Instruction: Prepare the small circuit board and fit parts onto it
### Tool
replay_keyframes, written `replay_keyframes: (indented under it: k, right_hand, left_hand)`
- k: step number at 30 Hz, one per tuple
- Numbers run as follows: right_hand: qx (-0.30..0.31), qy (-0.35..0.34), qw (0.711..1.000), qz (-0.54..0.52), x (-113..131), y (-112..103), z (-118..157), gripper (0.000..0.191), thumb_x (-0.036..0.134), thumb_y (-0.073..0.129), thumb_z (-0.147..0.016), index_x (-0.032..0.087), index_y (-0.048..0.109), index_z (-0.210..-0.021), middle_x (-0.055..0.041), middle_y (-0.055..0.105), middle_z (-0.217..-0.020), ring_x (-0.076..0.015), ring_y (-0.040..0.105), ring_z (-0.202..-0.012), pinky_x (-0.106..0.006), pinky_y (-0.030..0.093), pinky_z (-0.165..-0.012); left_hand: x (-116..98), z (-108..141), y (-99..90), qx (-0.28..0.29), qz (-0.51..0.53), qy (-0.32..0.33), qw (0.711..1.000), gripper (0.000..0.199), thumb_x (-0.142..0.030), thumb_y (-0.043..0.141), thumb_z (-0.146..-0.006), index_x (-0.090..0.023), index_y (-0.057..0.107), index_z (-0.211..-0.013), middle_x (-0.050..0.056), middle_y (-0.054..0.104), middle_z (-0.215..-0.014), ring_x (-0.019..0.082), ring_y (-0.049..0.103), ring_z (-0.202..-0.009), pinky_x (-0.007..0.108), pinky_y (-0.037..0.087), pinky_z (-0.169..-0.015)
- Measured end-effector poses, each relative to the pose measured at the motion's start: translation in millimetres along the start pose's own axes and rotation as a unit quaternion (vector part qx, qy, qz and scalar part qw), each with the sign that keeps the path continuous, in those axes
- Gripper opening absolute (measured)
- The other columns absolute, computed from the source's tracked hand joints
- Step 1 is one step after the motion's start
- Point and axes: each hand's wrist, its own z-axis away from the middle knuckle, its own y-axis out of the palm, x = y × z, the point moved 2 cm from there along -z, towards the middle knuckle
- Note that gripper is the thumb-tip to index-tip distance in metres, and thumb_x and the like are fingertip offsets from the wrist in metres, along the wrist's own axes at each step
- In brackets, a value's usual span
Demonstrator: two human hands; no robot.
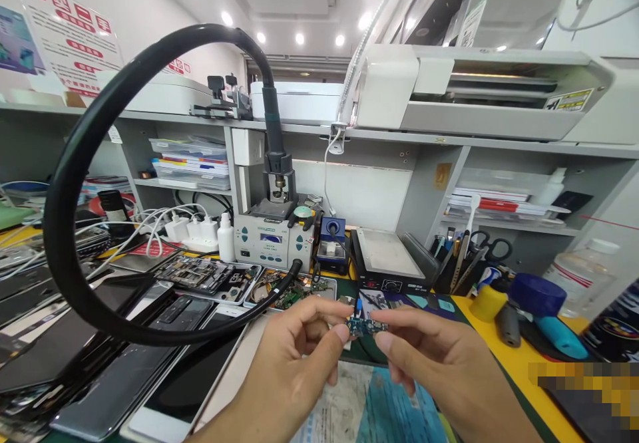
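Small circuit board (pixel 367 326) held in the air above the tabletop (pixel 519 363), in front of the person, low centre of view. Long axis runs roughly left–right, close to level; one short end points to the left hand, the other to the right. Board is blue-green with tiny components on the face toward the camera; a short dark and blue piece stands up from its top edge near the left end.

Left hand (pixel 294 356): thumb and forefinger pressed together on the left end of the board, other fingers curled loosely beneath. Right hand (pixel 429 356): thumb and forefinger pinching the right end, remaining fingers folded under. Both hands touch the board only at its ends; the middle is free.

Below the hands: blue work mat (pixel 394 410). Behind them: a tray of opened phone parts (pixel 294 290), then the hot-air station (pixel 273 238), its black hose (pixel 74 163) looping wide to the left. Small blue unit (pixel 333 243) and heating plate (pixel 384 257) just to the right of the station. Stack of phones (pixel 100 356) at left, well apart from the hands. Tool holder with scissors (pixel 472 257) at right.
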Motion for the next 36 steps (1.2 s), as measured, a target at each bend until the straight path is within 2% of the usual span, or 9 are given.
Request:
replay_keyframes:
  k: [7, 12, 15, 19, 25, 28, 33, 36]
  right_hand:
    - [-0.014, 0.005, 1.0, -0.015, 6, 5, 4, 0.035, 0.047, 0.081, -0.077, 0.019, 0.081, -0.099, 0.0007, 0.06, -0.055, -0.0154, 0.055, -0.053, -0.025, 0.044, -0.047]
    - [-0.03, -0.001, 0.999, 0.021, 8, 6, 4, 0.035, 0.047, 0.08, -0.078, 0.02, 0.081, -0.101, 0.0004, 0.061, -0.058, -0.0155, 0.051, -0.053, -0.026, 0.042, -0.048]
    - [-0.008, -0.008, 0.999, 0.052, 2, 4, 1, 0.037, 0.049, 0.076, -0.082, 0.021, 0.08, -0.107, -0.0009, 0.061, -0.062, -0.0178, 0.055, -0.058, -0.027, 0.045, -0.051]
    - [0.016, -0.029, 0.996, 0.078, -2, 1, -2, 0.037, 0.048, 0.071, -0.088, 0.022, 0.079, -0.111, -0.0005, 0.059, -0.065, -0.0181, 0.055, -0.061, -0.028, 0.047, -0.054]
    - [0.022, -0.05, 0.995, 0.085, 3, 1, -1, 0.029, 0.042, 0.068, -0.092, 0.022, 0.079, -0.11, -0.0009, 0.061, -0.074, -0.0158, 0.055, -0.063, -0.026, 0.044, -0.054]
    - [0.023, -0.066, 0.994, 0.085, 2, 2, -2, 0.025, 0.036, 0.066, -0.093, 0.022, 0.079, -0.109, -0.0016, 0.064, -0.079, -0.0155, 0.057, -0.066, -0.026, 0.045, -0.057]
    - [0.022, -0.078, 0.994, 0.08, 4, 3, -3, 0.019, 0.028, 0.067, -0.091, 0.019, 0.081, -0.1, 0.0002, 0.064, -0.071, -0.0133, 0.057, -0.061, -0.024, 0.044, -0.055]
    - [0.011, -0.08, 0.993, 0.08, 5, 3, -3, 0.019, 0.024, 0.068, -0.087, 0.017, 0.081, -0.098, -0.0018, 0.069, -0.076, -0.0134, 0.057, -0.063, -0.023, 0.044, -0.055]
  left_hand:
    - [2, 0, -1.8, -0.011, -0.025, 0.004, 1.0, 0.034, -0.047, 0.068, -0.089, -0.016, 0.071, -0.102, -0.005, 0.05, -0.054, 0.009, 0.047, -0.045, 0.018, 0.038, -0.042]
    - [-8, 4, 1.5, -0.041, -0.052, -0.004, 0.998, 0.026, -0.04, 0.068, -0.089, -0.017, 0.07, -0.101, -0.005, 0.05, -0.055, 0.009, 0.048, -0.048, 0.019, 0.037, -0.045]
    - [-15, 5, 3.6, -0.056, -0.064, -0.009, 0.996, 0.023, -0.038, 0.067, -0.089, -0.017, 0.07, -0.098, -0.005, 0.051, -0.055, 0.01, 0.047, -0.049, 0.02, 0.036, -0.046]
    - [-17, 4, 1.3, -0.044, -0.105, 0.002, 0.994, 0.023, -0.037, 0.063, -0.091, -0.017, 0.07, -0.1, -0.005, 0.05, -0.056, 0.011, 0.047, -0.051, 0.022, 0.038, -0.05]
    - [-17, 2, -2.0, 0.028, -0.269, 0.075, 0.96, 0.026, -0.03, 0.063, -0.09, -0.021, 0.067, -0.115, 0.001, 0.062, -0.076, 0.015, 0.057, -0.061, 0.023, 0.043, -0.053]
    - [-18, 1, -3.9, 0.025, -0.31, 0.134, 0.941, 0.02, -0.029, 0.061, -0.093, -0.023, 0.069, -0.11, 0.002, 0.064, -0.083, 0.014, 0.059, -0.062, 0.023, 0.043, -0.052]
    - [-14, -2, -8.2, 0.017, -0.356, 0.177, 0.917, 0.02, -0.028, 0.067, -0.09, -0.025, 0.07, -0.109, 0.001, 0.065, -0.082, 0.015, 0.059, -0.062, 0.022, 0.044, -0.055]
    - [-11, -2, -9.2, 0.02, -0.367, 0.21, 0.906, 0.016, -0.029, 0.068, -0.09, -0.026, 0.071, -0.106, 0.0, 0.065, -0.082, 0.013, 0.058, -0.06, 0.021, 0.044, -0.055]
